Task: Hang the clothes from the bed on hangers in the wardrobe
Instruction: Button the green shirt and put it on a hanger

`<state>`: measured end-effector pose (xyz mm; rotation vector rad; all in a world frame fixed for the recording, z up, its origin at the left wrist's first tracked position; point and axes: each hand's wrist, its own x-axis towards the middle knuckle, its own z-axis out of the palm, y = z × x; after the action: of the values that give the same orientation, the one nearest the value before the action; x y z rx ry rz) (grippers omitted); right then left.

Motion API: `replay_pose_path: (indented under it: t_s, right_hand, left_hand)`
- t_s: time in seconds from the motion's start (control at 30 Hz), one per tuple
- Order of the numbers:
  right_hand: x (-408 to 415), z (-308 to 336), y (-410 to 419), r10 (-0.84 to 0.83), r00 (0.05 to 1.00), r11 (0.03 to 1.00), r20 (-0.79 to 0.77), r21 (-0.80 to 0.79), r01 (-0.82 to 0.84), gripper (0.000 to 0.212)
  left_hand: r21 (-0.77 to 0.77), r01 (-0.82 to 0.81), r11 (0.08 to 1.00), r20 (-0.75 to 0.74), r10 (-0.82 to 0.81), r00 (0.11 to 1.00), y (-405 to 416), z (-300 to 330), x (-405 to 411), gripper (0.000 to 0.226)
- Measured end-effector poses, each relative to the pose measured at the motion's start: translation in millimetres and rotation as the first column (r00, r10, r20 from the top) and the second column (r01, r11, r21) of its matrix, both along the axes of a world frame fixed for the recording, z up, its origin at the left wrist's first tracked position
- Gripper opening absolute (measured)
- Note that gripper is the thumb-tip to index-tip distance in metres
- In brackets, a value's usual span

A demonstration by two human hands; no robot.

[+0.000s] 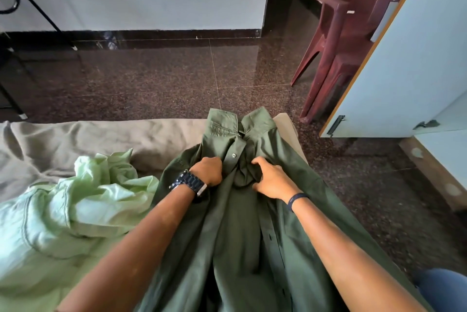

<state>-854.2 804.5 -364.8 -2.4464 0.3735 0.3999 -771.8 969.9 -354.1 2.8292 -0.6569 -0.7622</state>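
Observation:
A dark green button shirt (240, 223) lies lengthwise on the bed (88, 140), collar pointing away from me toward the bed's edge. My left hand (207, 171), with a dark watch on its wrist, grips the left front placket just below the collar. My right hand (271, 180) grips a bunch of the fabric at the right side of the opening. A crumpled light green shirt (75, 205) lies on the bed to the left. No hanger is in view.
The bed has a grey-beige sheet. Beyond it is dark speckled floor (164, 84). A light blue wardrobe door (409, 71) stands open at the right, with stacked maroon plastic chairs (341, 34) behind it. A black stand (15, 8) is at far left.

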Motion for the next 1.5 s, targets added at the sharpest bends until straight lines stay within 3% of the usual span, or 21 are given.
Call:
replay_pose_path:
  t_s: [0.07,0.13,0.2,0.27,0.33,0.43,0.5,0.67,0.8,0.9,0.97,1.03,1.1,1.17,1.23,1.33,1.5]
  right_hand:
    - [-5,0,-2,-0.13,0.989,0.977,0.072,0.177,0.115,0.042]
    - [-10,1,-4,-0.299,0.949,0.893,0.098,0.378,0.243,0.032]
    - [-15,1,-3,-0.419,0.903,0.803,0.098,0.505,0.318,0.023]
    - [-20,1,-2,-0.42,0.901,0.821,0.107,0.469,0.326,0.019]
    - [-27,1,2,-0.304,0.95,0.902,0.066,0.34,0.265,0.022]
    - [-36,-4,7,-0.203,0.979,0.95,-0.03,0.238,0.204,0.028]
    - [-39,-6,11,-0.206,0.978,0.967,0.006,0.152,0.203,0.031]
    - [-45,-4,26,-0.166,0.985,0.984,0.038,-0.055,0.168,0.025]
    - [-47,-1,26,-0.206,0.975,0.977,0.083,-0.035,0.21,0.015]
    - [-49,-1,20,-0.384,0.916,0.915,0.114,0.179,0.361,0.013]
    - [-50,1,15,-0.528,0.849,0.764,0.005,0.44,0.472,0.019]
    - [-54,7,13,-0.577,0.801,0.517,-0.159,0.689,0.509,0.022]
    - [-58,14,11,-0.577,0.776,0.336,-0.253,0.793,0.508,0.019]
    - [-62,18,9,-0.583,0.765,0.242,-0.273,0.841,0.484,0.016]
    - [-67,19,9,-0.601,0.764,0.216,-0.234,0.873,0.438,0.012]
    - [-70,20,17,-0.612,0.78,0.3,-0.129,0.875,0.379,0.008]
    - [-70,12,27,-0.609,0.793,0.482,0.03,0.808,0.339,0.011]
  left_hand:
    - [-0.022,0.093,0.995,-0.061,-0.094,0.994,5,7,1,0.046]
    - [-0.062,0.141,0.988,-0.102,-0.147,0.984,9,14,0,0.059]
    - [-0.106,0.115,0.988,-0.074,-0.123,0.99,11,13,-1,0.058]
    - [-0.192,0.032,0.981,-0.008,-0.034,0.999,12,9,-4,0.041]
    - [-0.311,-0.068,0.948,-0.006,0.069,0.998,12,7,-9,0.026]
    - [-0.464,-0.192,0.865,-0.172,0.125,0.977,11,11,-18,0.015]
    - [-0.498,-0.238,0.834,-0.227,0.139,0.964,10,12,-24,0.011]
    - [-0.478,-0.149,0.866,0.04,0.191,0.981,5,11,-42,0.016]
    - [-0.54,-0.083,0.838,0.177,0.209,0.962,0,10,-52,0.021]
    - [-0.603,-0.09,0.793,0.174,0.241,0.955,-3,16,-58,0.014]
    - [-0.666,-0.114,0.737,0.137,0.271,0.953,-5,22,-65,0.009]
    - [-0.721,-0.163,0.673,0.06,0.295,0.954,-8,24,-73,0.006]
    - [-0.77,-0.282,0.572,-0.106,0.321,0.941,-12,21,-81,0.005]
    - [-0.784,-0.459,0.418,-0.33,0.345,0.878,-16,17,-88,0.007]
    - [-0.754,-0.598,0.271,-0.506,0.341,0.792,-18,14,-93,0.01]
    - [-0.703,-0.697,0.141,-0.645,0.285,0.709,-20,14,-101,0.01]
    - [-0.656,-0.752,0.062,-0.723,0.236,0.65,-22,13,-107,0.008]
